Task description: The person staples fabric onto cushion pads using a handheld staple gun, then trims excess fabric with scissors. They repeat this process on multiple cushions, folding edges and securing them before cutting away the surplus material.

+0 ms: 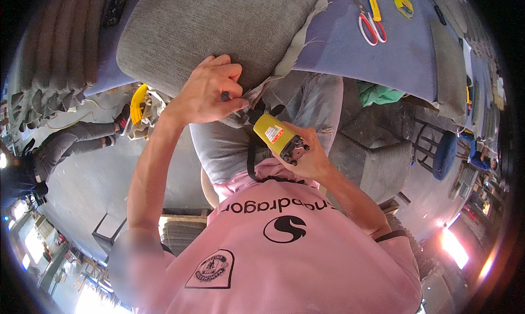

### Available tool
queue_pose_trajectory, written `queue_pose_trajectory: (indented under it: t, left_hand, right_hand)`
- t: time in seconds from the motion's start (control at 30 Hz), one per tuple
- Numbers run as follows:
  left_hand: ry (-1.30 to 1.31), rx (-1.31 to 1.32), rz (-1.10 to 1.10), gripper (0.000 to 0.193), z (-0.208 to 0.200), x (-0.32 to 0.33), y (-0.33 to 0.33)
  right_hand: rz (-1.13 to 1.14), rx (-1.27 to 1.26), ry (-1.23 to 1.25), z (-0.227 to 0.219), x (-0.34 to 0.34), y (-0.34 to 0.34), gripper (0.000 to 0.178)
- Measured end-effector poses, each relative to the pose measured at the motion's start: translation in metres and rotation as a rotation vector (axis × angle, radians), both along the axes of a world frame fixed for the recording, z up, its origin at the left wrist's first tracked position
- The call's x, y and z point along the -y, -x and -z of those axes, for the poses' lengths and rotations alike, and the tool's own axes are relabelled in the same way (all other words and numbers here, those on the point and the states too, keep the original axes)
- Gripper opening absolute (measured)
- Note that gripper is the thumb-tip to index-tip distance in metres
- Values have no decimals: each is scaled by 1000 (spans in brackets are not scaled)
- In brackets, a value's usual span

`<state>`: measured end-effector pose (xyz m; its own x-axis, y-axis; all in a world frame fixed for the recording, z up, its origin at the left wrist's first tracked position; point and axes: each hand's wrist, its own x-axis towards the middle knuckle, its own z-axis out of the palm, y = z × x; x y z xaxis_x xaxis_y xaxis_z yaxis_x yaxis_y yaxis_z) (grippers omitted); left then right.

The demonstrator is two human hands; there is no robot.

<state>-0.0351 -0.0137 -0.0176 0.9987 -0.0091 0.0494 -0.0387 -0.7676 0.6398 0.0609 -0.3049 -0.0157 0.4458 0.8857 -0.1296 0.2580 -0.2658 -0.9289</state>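
Observation:
A grey upholstered cushion (202, 32) leans over the table edge toward my lap, with a frayed strip of fabric along its right side. My left hand (210, 90) is closed at its near edge, thumb and fingers pinching the fabric there; a small dark item shows between the fingers, too little of it to name. In my right hand (313, 155) is a yellow staple gun (270, 130) with a black nose and a dark end cap. Its nose points at the cushion's near edge, close to my left thumb. Whether it touches is hidden.
On the blue-grey table (339, 51) lie scissors (372, 32), a yellow screwdriver (374, 5) and a yellow-green box (402, 1). Grey cushions (57, 40) are stacked at left. A person (65, 144) is beyond them. Green cloth (379, 92) and a blue-seated chair (444, 155) are right.

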Motion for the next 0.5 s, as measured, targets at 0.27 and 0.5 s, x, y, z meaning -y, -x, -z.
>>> queue_pose_trajectory:
  t: [0.27,0.5]
  left_hand:
    - [-47,89,-44,32,20,17,11]
    - [-106,-19,-26,35,-2,-1,-12]
  right_hand:
    - [-113,83,294,37,-13,2,35]
    - [56,69,39,-2,16,-4,47]
